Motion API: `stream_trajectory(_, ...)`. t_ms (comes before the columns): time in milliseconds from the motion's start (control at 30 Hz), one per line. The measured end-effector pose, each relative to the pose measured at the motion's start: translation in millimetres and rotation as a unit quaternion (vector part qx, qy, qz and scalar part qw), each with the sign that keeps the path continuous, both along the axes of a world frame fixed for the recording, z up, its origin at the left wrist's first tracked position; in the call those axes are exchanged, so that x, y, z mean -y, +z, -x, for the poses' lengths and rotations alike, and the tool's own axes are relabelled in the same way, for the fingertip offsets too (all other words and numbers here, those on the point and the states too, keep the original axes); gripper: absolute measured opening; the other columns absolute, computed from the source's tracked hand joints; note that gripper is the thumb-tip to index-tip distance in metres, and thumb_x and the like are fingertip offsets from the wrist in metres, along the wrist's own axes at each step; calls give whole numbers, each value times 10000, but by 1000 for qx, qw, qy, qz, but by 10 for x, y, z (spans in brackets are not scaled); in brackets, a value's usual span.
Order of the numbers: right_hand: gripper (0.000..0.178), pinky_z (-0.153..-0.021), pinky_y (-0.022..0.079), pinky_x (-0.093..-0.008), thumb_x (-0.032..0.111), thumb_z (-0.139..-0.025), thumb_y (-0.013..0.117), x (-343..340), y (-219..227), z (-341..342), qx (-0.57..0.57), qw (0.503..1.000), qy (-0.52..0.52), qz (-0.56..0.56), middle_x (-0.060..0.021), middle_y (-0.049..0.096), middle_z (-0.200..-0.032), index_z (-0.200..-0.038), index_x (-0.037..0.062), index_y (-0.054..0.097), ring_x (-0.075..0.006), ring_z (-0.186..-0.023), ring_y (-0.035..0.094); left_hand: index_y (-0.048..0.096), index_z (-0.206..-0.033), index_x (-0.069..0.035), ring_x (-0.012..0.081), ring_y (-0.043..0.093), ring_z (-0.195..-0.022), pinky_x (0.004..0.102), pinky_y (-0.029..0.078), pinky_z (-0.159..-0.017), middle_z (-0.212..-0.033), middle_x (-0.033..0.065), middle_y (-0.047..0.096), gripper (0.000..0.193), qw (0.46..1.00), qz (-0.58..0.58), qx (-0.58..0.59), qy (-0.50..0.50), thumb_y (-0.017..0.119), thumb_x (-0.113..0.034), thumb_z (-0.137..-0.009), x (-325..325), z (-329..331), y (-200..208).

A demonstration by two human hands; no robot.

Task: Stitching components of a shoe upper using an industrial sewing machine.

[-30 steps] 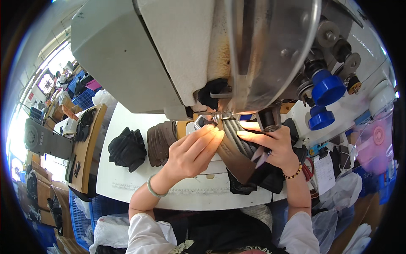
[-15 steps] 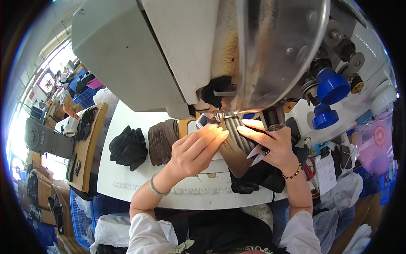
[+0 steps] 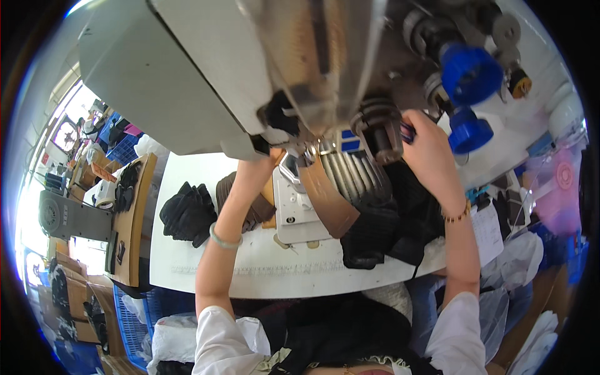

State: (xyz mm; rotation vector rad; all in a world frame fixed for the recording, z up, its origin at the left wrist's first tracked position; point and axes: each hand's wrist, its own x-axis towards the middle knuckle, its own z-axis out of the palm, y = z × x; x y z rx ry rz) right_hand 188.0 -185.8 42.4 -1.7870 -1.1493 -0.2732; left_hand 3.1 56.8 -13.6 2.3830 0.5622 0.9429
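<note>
- Both hands have risen from the fabric toward the sewing machine.
- Left hand: grip hidden beneath it.
- Right hand grips a dark knob above the brown strip.

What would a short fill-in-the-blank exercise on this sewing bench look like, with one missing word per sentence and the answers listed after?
1. The right hand reaches up beside two knobs coloured ____.
2. The left wrist wears a pale ____.
3. A ____ strip of material runs down from under the sewing machine.
4. A heap of ____ fabric lies on the white table left of the left forearm.

Missing words: blue; bangle; brown; black
</note>
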Motion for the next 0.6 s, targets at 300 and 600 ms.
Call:
stream_trajectory(300, 179, -851, 395, -328, 169, -817, 670, -171, 26, -185, 326, 941, 48, 77, -40, 618, -982, -980, 102, 637, -211, -991, 563, 638, -982, 34, 150, 588, -825, 312, 477, -740, -920, 66, 660, 192, 933, 284, 119, -185, 593, -95, -847, -76, -329, -340)
stream_trajectory(600, 240, -790, 466, -398, 146, -749, 689, -394, -74, -102, 339, 932, 116, -55, -134, 634, -918, -939, 20, 613, -323, -901, 569, 634, -917, 34, 103, 561, -735, 280, 473, -666, -838, 47, 645, 136, 965, 201, 115, -126, 596, -80, -853, 164, -274, -138)
